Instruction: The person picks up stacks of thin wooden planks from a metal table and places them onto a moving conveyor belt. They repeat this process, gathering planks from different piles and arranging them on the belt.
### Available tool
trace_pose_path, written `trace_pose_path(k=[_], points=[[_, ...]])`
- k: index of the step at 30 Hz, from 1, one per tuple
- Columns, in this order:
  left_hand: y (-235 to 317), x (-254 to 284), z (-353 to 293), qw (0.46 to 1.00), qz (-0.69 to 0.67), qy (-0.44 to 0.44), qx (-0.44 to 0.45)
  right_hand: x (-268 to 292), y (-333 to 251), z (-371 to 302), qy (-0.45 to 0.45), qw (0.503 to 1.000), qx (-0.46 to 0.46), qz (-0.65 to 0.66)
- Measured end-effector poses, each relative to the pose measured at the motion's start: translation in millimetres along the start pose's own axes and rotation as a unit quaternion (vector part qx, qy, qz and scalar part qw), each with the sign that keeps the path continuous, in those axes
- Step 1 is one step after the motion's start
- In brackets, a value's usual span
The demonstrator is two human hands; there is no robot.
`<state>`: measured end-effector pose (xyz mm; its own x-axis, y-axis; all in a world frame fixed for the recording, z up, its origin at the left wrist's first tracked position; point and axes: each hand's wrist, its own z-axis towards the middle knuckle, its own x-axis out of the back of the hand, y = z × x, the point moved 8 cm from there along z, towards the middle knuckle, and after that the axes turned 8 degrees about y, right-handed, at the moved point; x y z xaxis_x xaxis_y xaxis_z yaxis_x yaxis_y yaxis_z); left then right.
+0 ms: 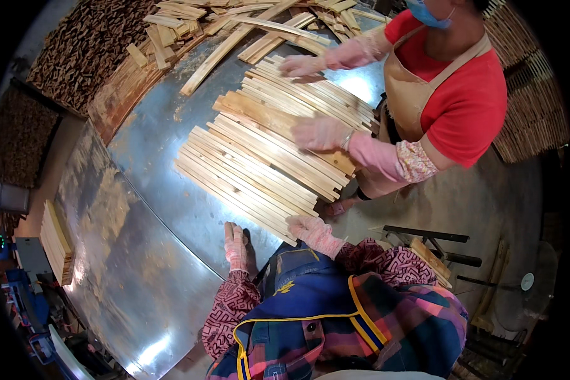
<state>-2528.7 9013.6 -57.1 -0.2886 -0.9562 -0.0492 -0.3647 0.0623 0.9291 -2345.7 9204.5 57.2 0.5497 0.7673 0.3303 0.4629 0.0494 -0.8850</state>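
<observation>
Long pale wooden slats (234, 180) lie side by side on a sheet-metal table in front of me. My left hand (235, 246), in a pale pinkish knit glove, rests on the metal left of the slats' near end. Its fingers are stretched out and it holds nothing. My right hand (315, 234), gloved alike, lies open against the near right ends of the slats, fingers pointing left. Across the slats, a co-worker's gloved hand (323, 133) presses on a wider, browner board (259, 109) lying over them. The co-worker's other hand (302, 65) is above the farther slats.
The co-worker (446, 82), in a red shirt and tan apron, stands at the right. Loose offcuts (234, 31) are heaped at the table's far side. Stacked wood (95, 50) rises at the back left. A bundle of boards (57, 244) lies at the metal table's (107, 253) left edge.
</observation>
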Motion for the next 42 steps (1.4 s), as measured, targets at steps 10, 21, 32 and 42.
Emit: trace_pose_path(k=[10,21,32,42], points=[[26.3,-7.8,-17.8,0.999,-0.004,0.013,0.031,-17.3,14.1,-2.5,-0.044,0.999,-0.017,0.004],[13.4,-1.9,-31.0,0.993,-0.043,0.004,0.106,-22.8,6.7,-3.6,-0.102,0.994,-0.047,-0.008],[-10.9,6.0,-28.1,0.988,-0.104,0.004,0.112,-17.8,-9.8,9.8,-0.092,0.994,0.011,-0.054],[-25.2,5.7,-21.9,0.99,-0.106,0.003,0.096,-25.2,-4.5,19.5,-0.1,0.992,0.031,-0.064]])
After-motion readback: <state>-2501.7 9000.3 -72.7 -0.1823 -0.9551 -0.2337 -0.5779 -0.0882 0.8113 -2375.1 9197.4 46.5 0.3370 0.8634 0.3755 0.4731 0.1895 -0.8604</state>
